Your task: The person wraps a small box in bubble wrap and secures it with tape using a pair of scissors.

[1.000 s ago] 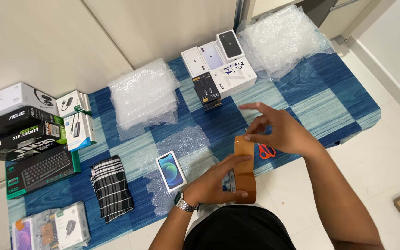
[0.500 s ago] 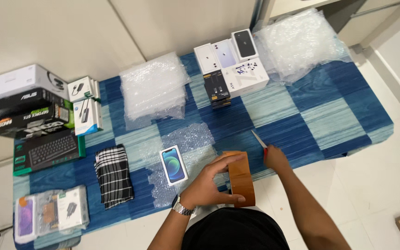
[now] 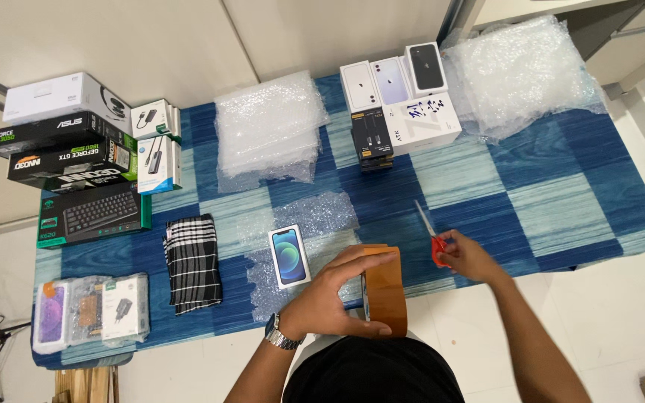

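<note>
My left hand [image 3: 334, 295] grips a brown roll of packing tape [image 3: 386, 292], held upright at the table's near edge. My right hand [image 3: 468, 256] is closed on the red handles of a pair of scissors [image 3: 428, 229], whose blades lie on the blue checked tablecloth [image 3: 546, 194] and point away from me. Just left of the tape, a white phone box with a blue phone pictured on it [image 3: 289, 255] lies on a sheet of bubble wrap [image 3: 315, 224].
Stacked bubble wrap [image 3: 266, 134] and a second pile [image 3: 516, 71] sit at the back. Phone boxes [image 3: 393, 78] and black boxes [image 3: 371, 138] stand between them. Left: boxed electronics [image 3: 69, 157], a keyboard box [image 3: 95, 216], a folded checked cloth [image 3: 192, 263], wrapped items [image 3: 91, 310].
My right hand left the tape roll, moved right and took hold of the scissors. My left hand kept the tape roll in place near the table edge.
</note>
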